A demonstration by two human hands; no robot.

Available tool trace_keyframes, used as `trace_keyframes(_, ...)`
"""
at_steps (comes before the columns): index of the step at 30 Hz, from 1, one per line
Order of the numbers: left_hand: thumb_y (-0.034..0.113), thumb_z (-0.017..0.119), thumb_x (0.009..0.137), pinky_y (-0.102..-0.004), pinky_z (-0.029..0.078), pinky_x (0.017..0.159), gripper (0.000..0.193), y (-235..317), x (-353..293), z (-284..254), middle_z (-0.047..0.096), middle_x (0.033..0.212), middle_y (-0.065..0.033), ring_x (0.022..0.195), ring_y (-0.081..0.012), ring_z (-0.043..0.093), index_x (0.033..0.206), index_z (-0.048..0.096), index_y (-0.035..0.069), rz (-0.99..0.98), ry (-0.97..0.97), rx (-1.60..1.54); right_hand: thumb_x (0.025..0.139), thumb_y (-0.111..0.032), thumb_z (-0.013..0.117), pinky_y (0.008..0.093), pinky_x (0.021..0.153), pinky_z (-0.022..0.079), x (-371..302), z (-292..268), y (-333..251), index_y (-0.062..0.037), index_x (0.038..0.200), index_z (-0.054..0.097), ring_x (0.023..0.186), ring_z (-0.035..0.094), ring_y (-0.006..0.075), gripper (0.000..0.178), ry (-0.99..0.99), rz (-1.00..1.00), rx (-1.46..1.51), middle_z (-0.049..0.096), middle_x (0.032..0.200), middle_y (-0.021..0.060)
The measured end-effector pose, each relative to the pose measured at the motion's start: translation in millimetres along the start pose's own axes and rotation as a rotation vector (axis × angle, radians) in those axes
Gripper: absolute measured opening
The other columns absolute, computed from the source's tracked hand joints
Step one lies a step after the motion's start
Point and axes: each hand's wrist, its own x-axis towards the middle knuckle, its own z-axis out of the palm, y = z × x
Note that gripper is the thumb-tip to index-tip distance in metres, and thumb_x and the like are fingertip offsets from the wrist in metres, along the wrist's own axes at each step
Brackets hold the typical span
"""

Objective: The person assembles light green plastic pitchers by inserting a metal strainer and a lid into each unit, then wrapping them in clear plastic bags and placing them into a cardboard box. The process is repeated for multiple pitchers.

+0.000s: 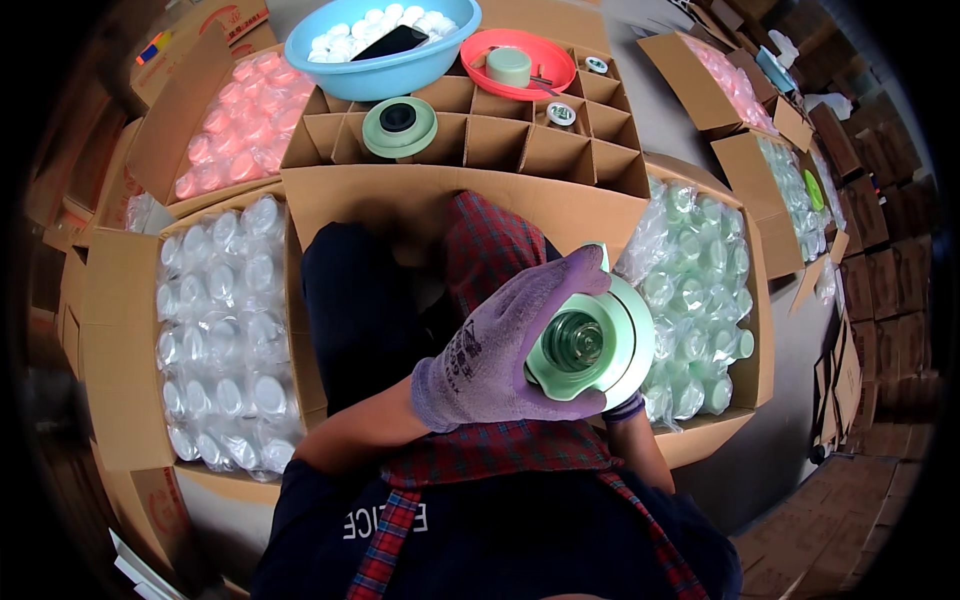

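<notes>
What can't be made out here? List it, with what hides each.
All in the head view:
Right hand: mostly hidden behind the green vessel.
Vessel's underside: hidden by its top.
Blue basin: floor covered by white pieces and a black device.
Far-right stacked cartons: details too dim.

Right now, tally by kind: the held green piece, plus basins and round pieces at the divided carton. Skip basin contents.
Held green round piece: 1
Blue basin: 1
Red basin: 1
Green flanged piece, black centre: 1
Small white-rimmed round pieces: 2
Total: 6
</notes>
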Motion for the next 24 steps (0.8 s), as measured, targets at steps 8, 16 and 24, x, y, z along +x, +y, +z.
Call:
trace_keyframes(8,0.018,0.09,0.069,-0.0443,0.045,0.106,0.096,-6,-13,-23,0.056,0.134,-0.0201,0.125,-0.037,0.056,0.147,0.038,-0.003,-0.02,0.067,0.182,0.096,-0.024,0.067,0.0376,0.11,0.044,6,-5,-11,-0.0028,0.143,0.049,0.131,0.055,0.0247,0.055,0.041,0.0,-0.054,0.057,0.141,0.0127)
trace_keyframes(16,0.019,0.072,0.09,-0.0371,0.049,0.099,0.05,-21,-137,-59,0.065,0.117,-0.0204,0.113,-0.0275,0.064,0.132,0.054,-0.002,-0.67,-0.137,0.243,0.087,-0.051,0.07,0.036,0.078,0.052,104,21,-158,-0.0007,0.113,0.07,0.093,0.069,0.0274,0.057,-0.377,-0.339,-0.636,0.071,0.105,0.0163)
trace_keyframes(24,0.041,0.071,0.089,-0.0451,0.045,0.1,0.05,-179,16,-203,0.065,0.12,-0.0203,0.119,-0.0344,0.058,0.116,0.066,-0.001,-0.907,0.519,0.824,0.093,-0.036,0.067,0.0405,0.071,0.052,205,120,-160,-0.0061,0.092,0.072,0.076,0.065,0.0302,0.03,-1.029,-0.457,-0.757,0.065,0.081,0.0123)
